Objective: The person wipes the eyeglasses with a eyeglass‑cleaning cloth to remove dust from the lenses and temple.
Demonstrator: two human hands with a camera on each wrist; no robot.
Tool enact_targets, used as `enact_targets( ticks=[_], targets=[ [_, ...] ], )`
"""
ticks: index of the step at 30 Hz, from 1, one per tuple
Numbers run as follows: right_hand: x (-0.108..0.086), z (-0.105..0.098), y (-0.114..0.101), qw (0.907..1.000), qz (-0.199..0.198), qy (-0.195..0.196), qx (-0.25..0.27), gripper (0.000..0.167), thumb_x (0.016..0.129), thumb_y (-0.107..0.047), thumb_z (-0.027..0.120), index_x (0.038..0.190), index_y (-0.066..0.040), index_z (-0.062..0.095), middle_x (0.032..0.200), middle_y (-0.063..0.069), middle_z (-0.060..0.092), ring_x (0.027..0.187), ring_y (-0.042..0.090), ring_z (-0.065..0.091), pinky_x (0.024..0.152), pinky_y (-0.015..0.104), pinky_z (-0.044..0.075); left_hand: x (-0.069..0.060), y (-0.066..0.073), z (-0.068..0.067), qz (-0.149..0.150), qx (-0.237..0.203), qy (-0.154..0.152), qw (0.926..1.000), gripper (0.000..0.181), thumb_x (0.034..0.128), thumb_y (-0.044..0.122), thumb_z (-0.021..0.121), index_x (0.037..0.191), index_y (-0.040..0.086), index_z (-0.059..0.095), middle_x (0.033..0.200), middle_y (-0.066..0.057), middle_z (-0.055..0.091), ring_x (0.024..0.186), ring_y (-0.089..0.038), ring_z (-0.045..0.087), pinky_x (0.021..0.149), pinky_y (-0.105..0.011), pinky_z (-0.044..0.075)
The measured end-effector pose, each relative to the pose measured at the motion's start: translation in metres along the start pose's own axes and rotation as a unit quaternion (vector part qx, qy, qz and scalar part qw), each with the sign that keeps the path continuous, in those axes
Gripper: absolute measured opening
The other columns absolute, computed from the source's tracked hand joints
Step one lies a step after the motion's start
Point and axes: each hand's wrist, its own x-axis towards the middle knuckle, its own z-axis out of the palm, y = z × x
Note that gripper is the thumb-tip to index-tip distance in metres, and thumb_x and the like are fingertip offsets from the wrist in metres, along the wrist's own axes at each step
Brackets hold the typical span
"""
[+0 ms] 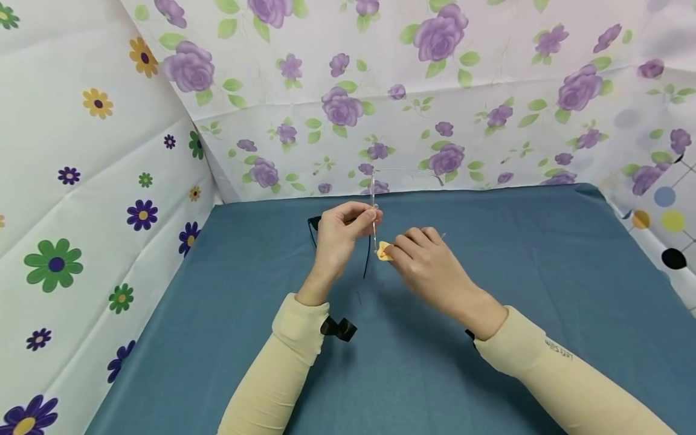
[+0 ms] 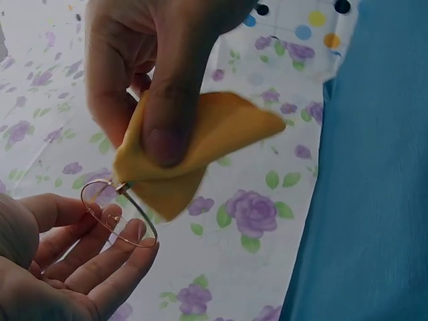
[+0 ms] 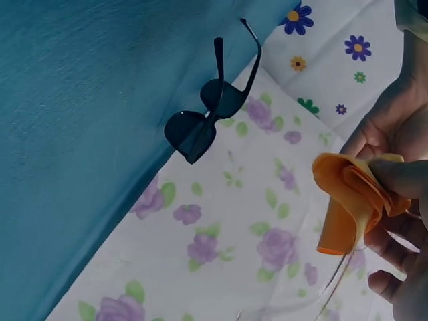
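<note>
My left hand (image 1: pixel 338 244) pinches a pair of thin gold-rimmed eyeglasses (image 1: pixel 373 188) above the table, with one temple stretching out to the far right. In the left wrist view its fingers lie along a clear lens and its rim (image 2: pixel 130 242). My right hand (image 1: pixel 432 263) holds a folded yellow cloth (image 2: pixel 207 134) between thumb and fingers. That cloth touches the eyeglasses at the hinge corner in the left wrist view. From under the cloth (image 3: pixel 351 204) a thin temple emerges in the right wrist view. The fingers and cloth hide part of the eyeglasses.
Black sunglasses (image 3: pixel 194 134) with raised temples lie near the table's far edge, partly behind my left hand in the head view. Blue cloth (image 1: pixel 424 362) covers the table. Flower-printed sheets (image 1: pixel 304 90) hang behind and at the left.
</note>
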Motion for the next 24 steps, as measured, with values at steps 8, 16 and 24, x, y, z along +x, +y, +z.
enact_targets(
  ticks=[8,16,24],
  targets=[
    [-0.012,-0.004,0.016,0.9997,0.003,-0.021,0.013,0.019,0.085,-0.004,0.086,0.097,-0.004,0.072,0.091,0.008,0.064,0.089,0.029,0.058,0.076,0.041,0.045,0.002,0.002,-0.007,0.022,0.047,0.000,0.9986,0.015,0.1010,0.007,0.070,0.106,-0.005,0.076,0.104,-0.020,0.076,0.094,-0.028,0.076,0.081,-0.032,0.063],
    [-0.023,-0.006,0.029,0.9986,0.005,-0.034,0.040,0.020,0.087,-0.004,0.084,0.103,-0.005,0.073,0.096,0.007,0.065,0.093,0.029,0.059,0.079,0.043,0.047,0.004,0.002,-0.011,0.028,0.054,-0.004,0.9981,0.014,0.1004,0.008,0.071,0.104,-0.005,0.076,0.101,-0.017,0.076,0.090,-0.019,0.075,0.082,-0.035,0.063],
    [-0.031,-0.006,0.042,0.9936,0.038,-0.017,0.105,0.025,0.084,-0.006,0.087,0.104,-0.006,0.073,0.098,0.006,0.067,0.092,0.028,0.059,0.076,0.042,0.044,0.005,0.006,-0.018,0.029,0.032,-0.003,0.9991,0.015,0.1010,0.007,0.070,0.104,-0.007,0.075,0.103,-0.020,0.075,0.094,-0.027,0.075,0.081,-0.035,0.063]
  ],
)
